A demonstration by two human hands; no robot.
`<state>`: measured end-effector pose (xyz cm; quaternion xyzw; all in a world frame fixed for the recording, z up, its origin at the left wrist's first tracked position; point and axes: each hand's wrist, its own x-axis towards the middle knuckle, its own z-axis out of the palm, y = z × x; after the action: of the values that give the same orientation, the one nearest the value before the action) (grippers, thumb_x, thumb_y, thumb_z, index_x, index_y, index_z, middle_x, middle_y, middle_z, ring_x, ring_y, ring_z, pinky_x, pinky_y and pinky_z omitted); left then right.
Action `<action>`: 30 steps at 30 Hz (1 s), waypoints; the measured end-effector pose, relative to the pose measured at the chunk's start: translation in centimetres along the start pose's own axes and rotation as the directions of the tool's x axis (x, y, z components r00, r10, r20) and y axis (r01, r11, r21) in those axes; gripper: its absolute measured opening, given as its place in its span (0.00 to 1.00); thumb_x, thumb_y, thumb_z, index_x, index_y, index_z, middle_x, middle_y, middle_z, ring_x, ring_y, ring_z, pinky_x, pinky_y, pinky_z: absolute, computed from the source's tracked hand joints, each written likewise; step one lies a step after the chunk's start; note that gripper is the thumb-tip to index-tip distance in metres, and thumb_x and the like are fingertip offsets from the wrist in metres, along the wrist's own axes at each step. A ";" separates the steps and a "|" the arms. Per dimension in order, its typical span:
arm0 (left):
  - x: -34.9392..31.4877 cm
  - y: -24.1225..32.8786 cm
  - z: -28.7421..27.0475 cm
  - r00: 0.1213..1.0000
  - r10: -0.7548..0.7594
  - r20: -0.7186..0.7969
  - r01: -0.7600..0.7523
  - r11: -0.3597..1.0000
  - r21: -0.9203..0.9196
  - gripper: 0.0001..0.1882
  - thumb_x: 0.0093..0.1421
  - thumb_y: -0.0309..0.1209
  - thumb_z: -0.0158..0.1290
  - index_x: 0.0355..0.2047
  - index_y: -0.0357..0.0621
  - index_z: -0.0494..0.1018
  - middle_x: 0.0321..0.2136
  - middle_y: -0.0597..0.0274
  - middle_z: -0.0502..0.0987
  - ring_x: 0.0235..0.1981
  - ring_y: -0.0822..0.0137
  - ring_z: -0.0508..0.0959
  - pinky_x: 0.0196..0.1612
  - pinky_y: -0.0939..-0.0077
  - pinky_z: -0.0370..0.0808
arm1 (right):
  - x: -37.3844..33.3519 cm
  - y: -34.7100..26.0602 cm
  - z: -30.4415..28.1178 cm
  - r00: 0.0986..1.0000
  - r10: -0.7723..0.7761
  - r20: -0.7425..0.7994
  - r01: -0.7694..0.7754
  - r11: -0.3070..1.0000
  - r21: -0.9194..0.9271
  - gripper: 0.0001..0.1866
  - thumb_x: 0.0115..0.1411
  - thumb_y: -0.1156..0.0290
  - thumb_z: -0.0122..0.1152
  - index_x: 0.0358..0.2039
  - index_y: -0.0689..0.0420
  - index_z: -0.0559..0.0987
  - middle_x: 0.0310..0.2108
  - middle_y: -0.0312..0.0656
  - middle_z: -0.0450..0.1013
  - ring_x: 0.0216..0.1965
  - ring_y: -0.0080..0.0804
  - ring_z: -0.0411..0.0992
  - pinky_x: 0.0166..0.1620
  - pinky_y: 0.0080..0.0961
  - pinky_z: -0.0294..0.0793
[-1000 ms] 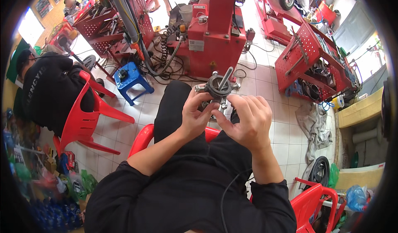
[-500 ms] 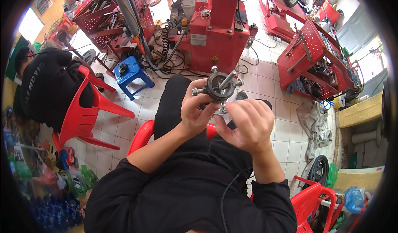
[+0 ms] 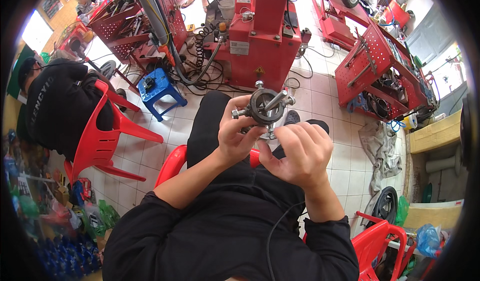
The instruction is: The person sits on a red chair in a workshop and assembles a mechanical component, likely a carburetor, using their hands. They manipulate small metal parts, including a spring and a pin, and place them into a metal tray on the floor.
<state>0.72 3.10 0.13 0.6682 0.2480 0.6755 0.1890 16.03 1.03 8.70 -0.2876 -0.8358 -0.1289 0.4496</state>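
Note:
A dark metal ring tool (image 3: 259, 117) with several bolts sticking out around its rim is held up above my lap. A shiny rod (image 3: 276, 100) rises at a slant from its opening. My left hand (image 3: 237, 131) is closed around the ring's left and lower side, thumb toward the bottom. At the ring's lower edge a silver bolt (image 3: 271, 133) points toward me. My right hand (image 3: 301, 151) has curled fingers and a thumb set about this bolt's end; the exact contact is partly hidden.
A red machine (image 3: 260, 56) stands ahead, with cables on the tiled floor. A blue stool (image 3: 159, 92) and a red chair (image 3: 97, 138) with a seated person (image 3: 57, 106) are on the left. A red perforated cart (image 3: 362, 71) and grey cloth (image 3: 377, 148) are on the right.
My right hand has shifted slightly to the right, its index finger a little farther from the ring. The left hand and ring tool stay nearly in place.

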 end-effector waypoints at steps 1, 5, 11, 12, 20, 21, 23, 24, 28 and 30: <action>0.0 0.0 0.0 1.000 0.003 -0.003 -0.003 1.000 0.011 0.11 0.46 0.19 0.60 0.32 0.36 0.75 0.46 0.44 0.70 0.47 0.57 0.72 0.45 0.68 0.72 | -0.1 0.1 0.3 0.999 -0.032 -0.020 0.032 0.999 -0.016 0.11 0.45 0.69 0.68 0.21 0.56 0.72 0.14 0.32 0.63 0.13 0.26 0.62 0.18 0.22 0.58; -0.5 -0.2 0.4 0.998 -0.041 -0.049 0.040 0.999 -0.009 0.10 0.47 0.19 0.60 0.31 0.36 0.74 0.42 0.48 0.75 0.48 0.55 0.70 0.47 0.65 0.70 | -0.6 0.0 0.6 1.000 0.003 -0.027 -0.003 1.000 -0.031 0.11 0.45 0.72 0.68 0.22 0.57 0.72 0.15 0.33 0.64 0.14 0.25 0.63 0.19 0.21 0.58; -0.5 -0.2 0.3 0.994 -0.087 -0.063 0.087 0.996 -0.002 0.09 0.47 0.19 0.59 0.31 0.36 0.74 0.39 0.51 0.77 0.49 0.54 0.69 0.48 0.64 0.68 | -0.6 -1.5 0.4 0.991 0.133 0.028 -0.130 0.988 -0.078 0.10 0.48 0.74 0.67 0.24 0.59 0.72 0.14 0.34 0.64 0.14 0.27 0.65 0.19 0.24 0.59; -0.6 -0.3 0.0 0.993 -0.099 -0.070 0.100 0.995 0.003 0.09 0.47 0.19 0.59 0.31 0.36 0.74 0.40 0.50 0.77 0.49 0.54 0.69 0.48 0.64 0.68 | -0.6 -1.8 0.6 0.988 0.148 0.034 -0.144 0.984 -0.104 0.09 0.49 0.72 0.66 0.23 0.58 0.72 0.14 0.33 0.63 0.15 0.26 0.65 0.20 0.24 0.58; -0.2 -0.9 0.0 0.980 -0.200 -0.018 0.199 0.961 0.192 0.13 0.49 0.26 0.61 0.37 0.42 0.78 0.47 0.50 0.71 0.45 0.58 0.71 0.47 0.66 0.68 | -0.5 -1.1 1.6 0.921 0.346 0.180 -0.284 0.911 -0.298 0.12 0.56 0.65 0.59 0.22 0.55 0.68 0.16 0.37 0.65 0.18 0.33 0.68 0.25 0.30 0.59; -0.3 -1.3 0.2 0.978 -0.207 -0.023 0.208 0.963 0.172 0.12 0.50 0.25 0.60 0.37 0.41 0.78 0.47 0.51 0.71 0.42 0.61 0.71 0.43 0.69 0.69 | -0.6 -0.7 1.9 0.916 0.340 0.211 -0.265 0.911 -0.316 0.12 0.57 0.66 0.57 0.21 0.55 0.68 0.15 0.37 0.66 0.18 0.33 0.68 0.24 0.30 0.59; -0.3 -1.4 0.5 0.970 -0.236 -0.052 0.242 0.958 0.156 0.10 0.51 0.23 0.60 0.36 0.39 0.77 0.47 0.53 0.68 0.39 0.65 0.72 0.39 0.74 0.71 | -1.0 -0.2 2.8 0.906 0.356 0.230 -0.273 0.906 -0.324 0.12 0.57 0.67 0.57 0.21 0.55 0.68 0.14 0.37 0.66 0.17 0.34 0.68 0.24 0.30 0.59; -0.3 -1.8 0.6 0.973 -0.226 -0.038 0.229 0.958 0.173 0.10 0.51 0.23 0.60 0.35 0.39 0.77 0.47 0.53 0.68 0.38 0.66 0.73 0.38 0.75 0.72 | -1.2 0.1 3.0 0.898 0.371 0.238 -0.279 0.897 -0.344 0.12 0.57 0.67 0.56 0.20 0.55 0.68 0.14 0.37 0.66 0.17 0.34 0.68 0.24 0.30 0.59; -0.5 -2.3 1.2 0.964 -0.253 -0.075 0.263 0.948 0.178 0.11 0.49 0.20 0.60 0.35 0.39 0.77 0.46 0.52 0.68 0.39 0.61 0.74 0.39 0.73 0.74 | -1.8 1.0 3.8 0.873 0.426 0.237 -0.383 0.900 -0.208 0.14 0.60 0.65 0.53 0.19 0.56 0.68 0.13 0.43 0.67 0.15 0.42 0.67 0.22 0.35 0.62; -0.7 -2.6 1.3 0.967 -0.239 -0.095 0.251 0.955 0.159 0.12 0.48 0.20 0.61 0.34 0.39 0.77 0.45 0.51 0.69 0.41 0.60 0.73 0.41 0.72 0.73 | -2.0 1.0 4.1 0.865 0.441 0.238 -0.399 0.894 -0.206 0.15 0.61 0.64 0.51 0.19 0.56 0.68 0.12 0.44 0.67 0.14 0.44 0.66 0.21 0.36 0.63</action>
<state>1.81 4.92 -1.97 0.6204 0.3925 0.6475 0.2042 14.74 3.05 4.75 -0.5112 -0.7955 -0.0487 0.3219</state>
